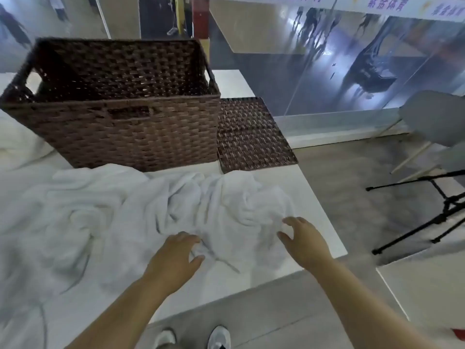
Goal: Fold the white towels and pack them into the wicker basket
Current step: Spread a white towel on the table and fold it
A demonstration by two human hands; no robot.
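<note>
Since both hands sit at the near edge of the rumpled white towel point(221, 210), the next move likely turns on how that cloth lies from the fingers: it bunches away toward twelve o'clock, its long axis running roughly nine to three across the white table point(314, 210). On the cloth at about six o'clock of the bunch, the left hand point(176, 258) has its fingers curled into a fold with the thumb out toward three; whether it truly pinches the fabric I cannot tell through the blur. At about four o'clock of the bunch, the right hand point(304, 243) hovers with fingers spread apart and bent, tips just at the towel's edge, gripping nothing that shows. The left hand looks nearer to a hold. More white towelling point(63, 222) lies crumpled toward nine o'clock. Standing at twelve o'clock beyond the cloth, the wicker basket point(118, 137) appears empty, its woven lid point(251, 134) flat beside it at one o'clock
</note>
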